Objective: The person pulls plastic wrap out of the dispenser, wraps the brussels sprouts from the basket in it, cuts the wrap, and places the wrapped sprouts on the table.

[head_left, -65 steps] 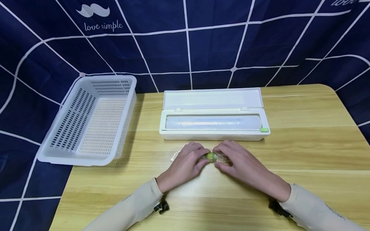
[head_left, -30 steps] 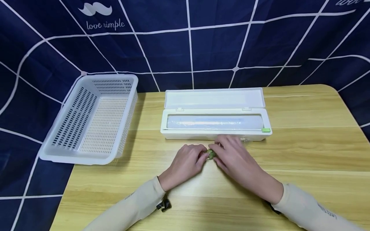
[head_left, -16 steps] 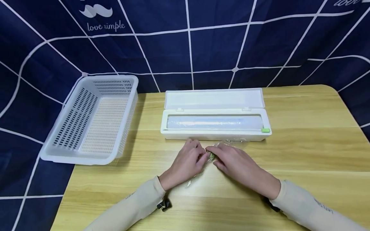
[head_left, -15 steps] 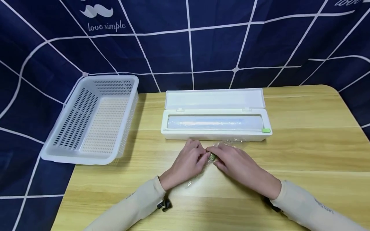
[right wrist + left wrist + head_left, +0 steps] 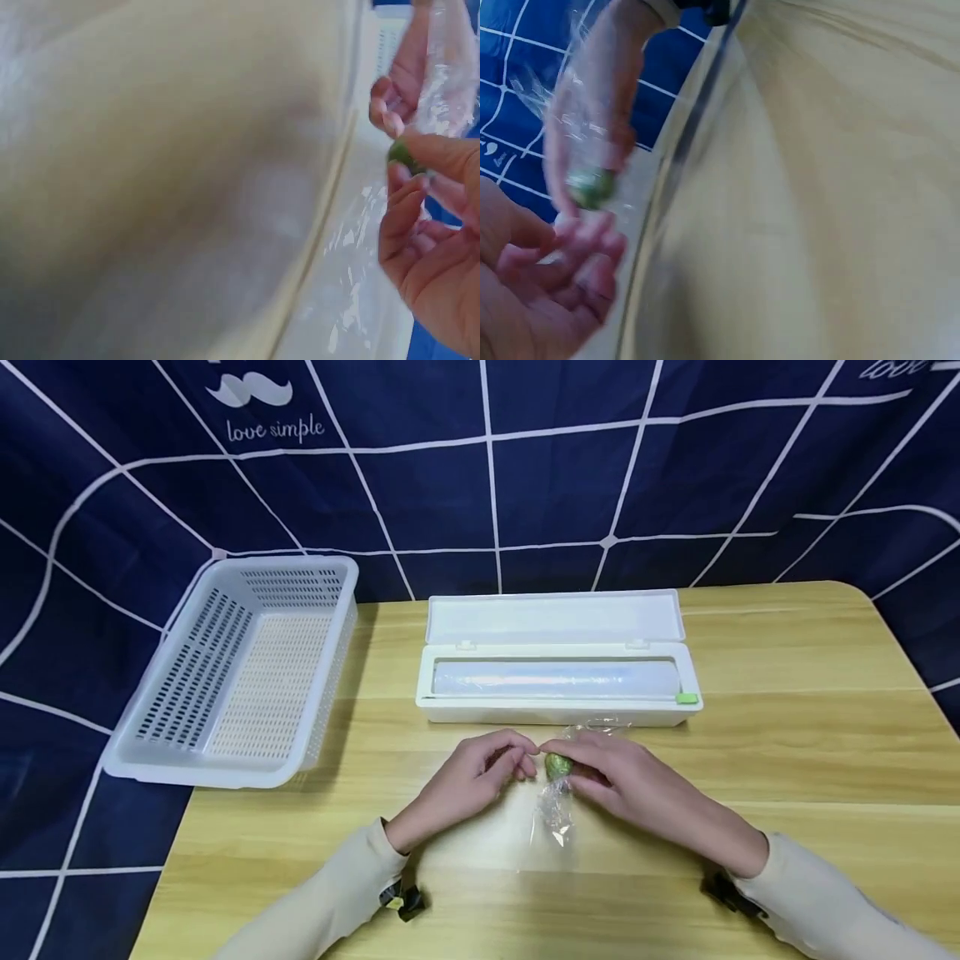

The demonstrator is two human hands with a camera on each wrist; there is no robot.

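A small round green item (image 5: 558, 766), wrapped in clear plastic film (image 5: 556, 817), sits between the two hands near the middle of the table. My right hand (image 5: 633, 781) pinches it between thumb and fingers. In the right wrist view the green item (image 5: 403, 155) shows between those fingertips. One tail of film hangs toward the table's front, another lies beyond the right hand. My left hand (image 5: 480, 772) is just left of the item, fingers loosely curved with nothing in them; its fingers (image 5: 592, 244) appear close to the item in the left wrist view.
Behind the hands stands a white cling film dispenser (image 5: 495, 713), lid (image 5: 555, 617) raised, with a film roll (image 5: 555, 678) inside and a green slider (image 5: 686, 698) at its right end. A white slotted basket (image 5: 300, 752) stands at the table's left edge. A dark blue patterned cloth (image 5: 420, 502) hangs behind.
My left hand has let go of the film and drawn slightly left, its fingers loosening. The wrapped item remains in my right hand, and its near film tail has swung to point toward the front.
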